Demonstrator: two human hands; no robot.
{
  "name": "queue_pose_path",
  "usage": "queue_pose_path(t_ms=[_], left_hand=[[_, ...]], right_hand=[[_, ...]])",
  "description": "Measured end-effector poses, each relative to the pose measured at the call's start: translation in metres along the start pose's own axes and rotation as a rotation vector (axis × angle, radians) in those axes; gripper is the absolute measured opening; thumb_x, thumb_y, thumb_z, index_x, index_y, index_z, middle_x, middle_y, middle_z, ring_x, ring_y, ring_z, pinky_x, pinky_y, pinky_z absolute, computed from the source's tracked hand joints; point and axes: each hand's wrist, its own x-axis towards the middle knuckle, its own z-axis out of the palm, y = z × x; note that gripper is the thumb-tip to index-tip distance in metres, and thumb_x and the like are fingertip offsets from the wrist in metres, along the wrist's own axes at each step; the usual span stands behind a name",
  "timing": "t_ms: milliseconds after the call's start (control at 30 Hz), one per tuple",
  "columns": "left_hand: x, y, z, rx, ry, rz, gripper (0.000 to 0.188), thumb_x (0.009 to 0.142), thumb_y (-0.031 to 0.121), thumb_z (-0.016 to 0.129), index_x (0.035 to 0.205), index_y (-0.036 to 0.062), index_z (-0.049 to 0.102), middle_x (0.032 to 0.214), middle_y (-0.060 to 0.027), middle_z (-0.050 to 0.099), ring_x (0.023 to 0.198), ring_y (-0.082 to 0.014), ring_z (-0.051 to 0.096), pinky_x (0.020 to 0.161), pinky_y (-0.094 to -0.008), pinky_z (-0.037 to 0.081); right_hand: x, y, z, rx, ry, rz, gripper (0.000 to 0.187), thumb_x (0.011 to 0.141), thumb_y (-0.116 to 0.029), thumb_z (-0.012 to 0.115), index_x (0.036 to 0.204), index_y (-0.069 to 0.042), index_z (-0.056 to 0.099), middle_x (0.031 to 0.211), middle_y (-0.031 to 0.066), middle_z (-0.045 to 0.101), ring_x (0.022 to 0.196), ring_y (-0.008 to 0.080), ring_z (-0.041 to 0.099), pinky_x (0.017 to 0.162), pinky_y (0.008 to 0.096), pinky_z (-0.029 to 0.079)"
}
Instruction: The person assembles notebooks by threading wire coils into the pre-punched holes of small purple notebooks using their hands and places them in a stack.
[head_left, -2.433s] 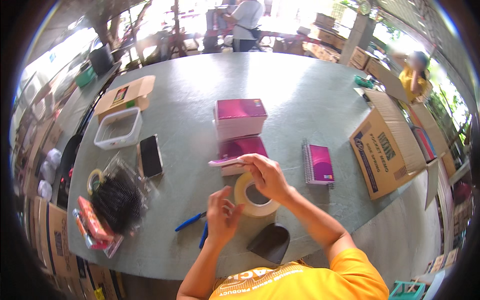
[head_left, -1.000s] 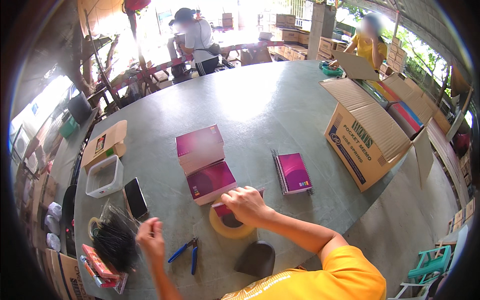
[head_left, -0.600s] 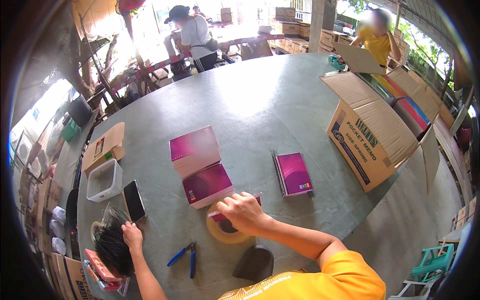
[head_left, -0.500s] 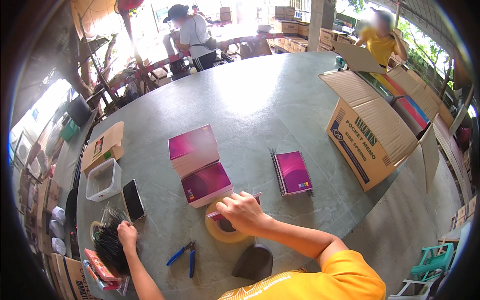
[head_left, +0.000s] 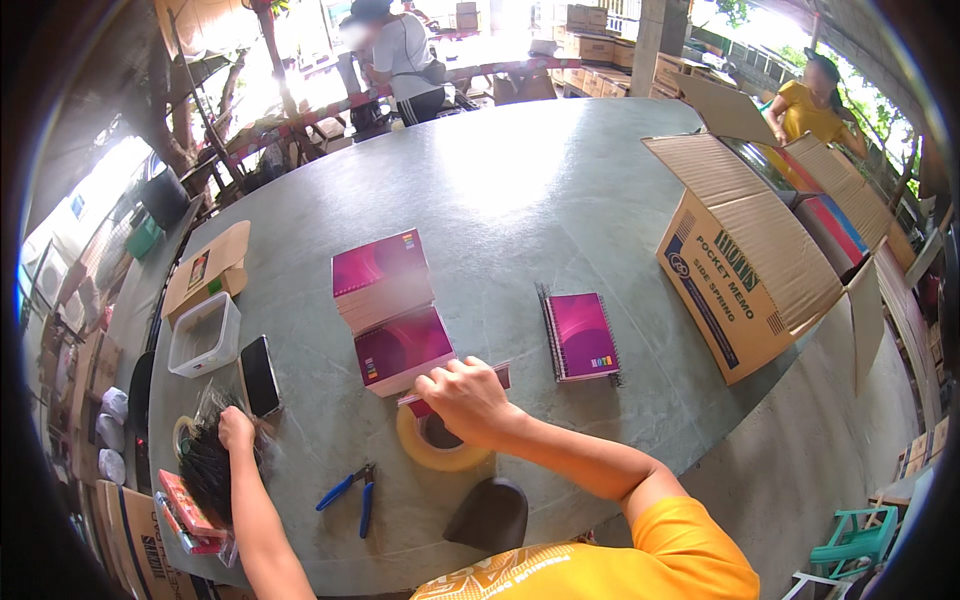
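My left hand (head_left: 236, 428) is closed at the edge of a bundle of black binding coils (head_left: 203, 462), its fingertips partly hidden among them. My right hand (head_left: 468, 400) grips a small purple-covered memo pad (head_left: 503, 376), held on edge over a wide roll of tape (head_left: 412, 448); the hand covers most of the pad. Just beyond it are two stacks of purple memo pads, a nearer stack (head_left: 405, 348) and a farther stack (head_left: 380, 262). To the right lie coil-bound purple memo pads (head_left: 584, 336), with black coils showing along both sides.
Blue-handled cutters (head_left: 364, 508) and a dark rounded object (head_left: 488, 515) lie near my body. On the left are a phone (head_left: 260, 376), a clear plastic tub (head_left: 206, 340), a small open carton (head_left: 207, 265) and red packets (head_left: 190, 503). A large open carton (head_left: 720, 290) stands right; two people are beyond.
The view has shifted slightly. My left hand has moved a little farther along the coil bundle, while my right hand keeps hold of the memo pad. The person in yellow has lowered their arms.
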Motion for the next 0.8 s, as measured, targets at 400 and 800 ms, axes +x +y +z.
queue_pose_path(t_ms=[400, 800], left_hand=[[0.042, -0.073, -0.026, -0.397, 0.388, 0.213, 0.029, 0.077, 0.010, 0.053, 0.102, -0.0050, 0.049, 0.086, -0.0268, 0.061, 0.084, -0.0431, 0.061, 0.079, -0.0499, 0.048], [-0.138, 0.109, -0.064, -0.842, -0.071, 0.564, 0.019, 0.089, 0.011, 0.046, 0.105, 0.0018, 0.050, 0.083, -0.0228, 0.061, 0.078, -0.0415, 0.060, 0.072, -0.0489, 0.045]], right_hand=[[0.016, 0.006, -0.018, 0.125, -0.142, 0.005, 0.011, 0.069, -0.006, 0.061, 0.080, -0.006, 0.059, 0.074, 0.0078, 0.065, 0.076, 0.0244, 0.065, 0.064, 0.0365, 0.047], [0.019, -0.002, -0.002, 0.255, 0.024, -0.032, 0.013, 0.078, -0.020, 0.067, 0.088, -0.012, 0.063, 0.080, 0.0032, 0.064, 0.079, 0.0217, 0.065, 0.068, 0.0346, 0.049]])
